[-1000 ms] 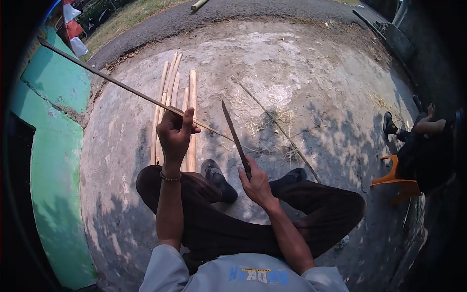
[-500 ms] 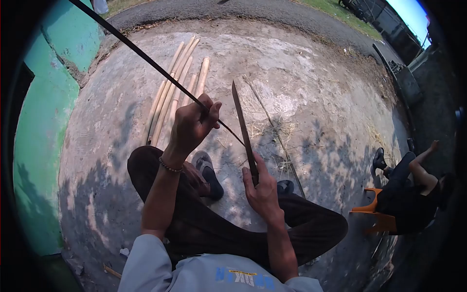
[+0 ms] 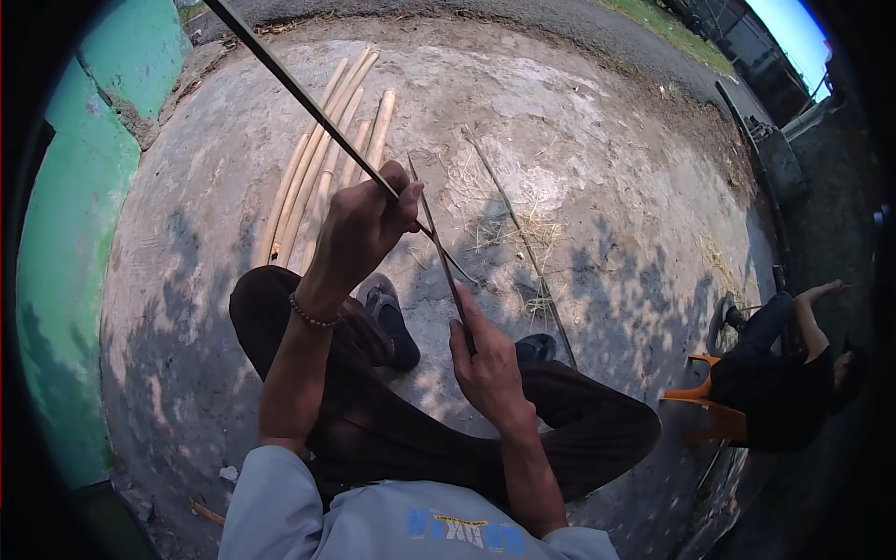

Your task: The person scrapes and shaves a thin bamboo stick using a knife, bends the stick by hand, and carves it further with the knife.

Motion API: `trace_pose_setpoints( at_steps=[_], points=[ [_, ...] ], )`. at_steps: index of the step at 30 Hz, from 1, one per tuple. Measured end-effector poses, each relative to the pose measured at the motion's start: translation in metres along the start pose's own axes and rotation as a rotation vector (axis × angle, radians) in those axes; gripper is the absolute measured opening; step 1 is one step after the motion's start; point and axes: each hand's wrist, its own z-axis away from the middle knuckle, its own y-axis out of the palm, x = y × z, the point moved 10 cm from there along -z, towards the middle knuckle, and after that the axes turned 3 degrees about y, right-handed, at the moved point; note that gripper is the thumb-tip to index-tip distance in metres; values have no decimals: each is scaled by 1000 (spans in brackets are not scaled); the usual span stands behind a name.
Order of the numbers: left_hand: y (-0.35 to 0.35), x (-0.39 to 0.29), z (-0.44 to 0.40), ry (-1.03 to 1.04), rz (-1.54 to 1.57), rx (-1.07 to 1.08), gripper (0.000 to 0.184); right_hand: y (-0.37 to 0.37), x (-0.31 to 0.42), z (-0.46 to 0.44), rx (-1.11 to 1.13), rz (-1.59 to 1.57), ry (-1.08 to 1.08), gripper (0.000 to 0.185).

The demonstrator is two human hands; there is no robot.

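Observation:
My left hand (image 3: 359, 229) is closed in a pinch round a long, thin dark strip (image 3: 297, 91), which looks like split bamboo. The strip slants from the top left down past my fingers, and its short lower end curves off to the right. In my right hand (image 3: 490, 369) is a knife (image 3: 442, 254) with a long narrow blade pointing up and away. Its handle is mostly covered by my fingers. The blade crosses the strip just beyond my left fingertips; whether it cuts in, I cannot tell.
Several bamboo poles (image 3: 322, 149) lie on the concrete ahead to the left. A thin stick (image 3: 518, 224) lies among pale shavings (image 3: 495, 233) in front. On the right, a person (image 3: 779, 373) sits on an orange stool (image 3: 695, 397). A green wall (image 3: 75, 233) stands left.
The knife has moved left and tilted, its blade now crossing the strip close to my left hand. The strip has swung slightly and shows a lighter edge.

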Motion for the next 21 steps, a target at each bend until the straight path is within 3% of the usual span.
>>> trace_pose_setpoints(
  at_steps=[3, 8, 12, 14, 18, 21],
  points=[
    [-1, 1, 1, -10, -10, -8, 21, 12, -41, -1, 91, 66, 166, 51],
    [6, -6, 1, 5, 11, 29, 20, -5, -28, 6, 121, -74, 281, 51],
    [12, -7, 0, 32, -28, 43, 20, -8, -23, 8, 49, -32, 95, 52],
    [12, -11, 1, 29, 8, 30, 20, 5, -57, 11, 174, 46, 289, 52],
    [15, -17, 0, 80, 5, 45, 20, -15, -30, 10, 149, -150, 374, 46],
    [16, -25, -3, 125, 10, 41, 19, -20, -14, 10, 61, -116, 184, 46]
  ],
)
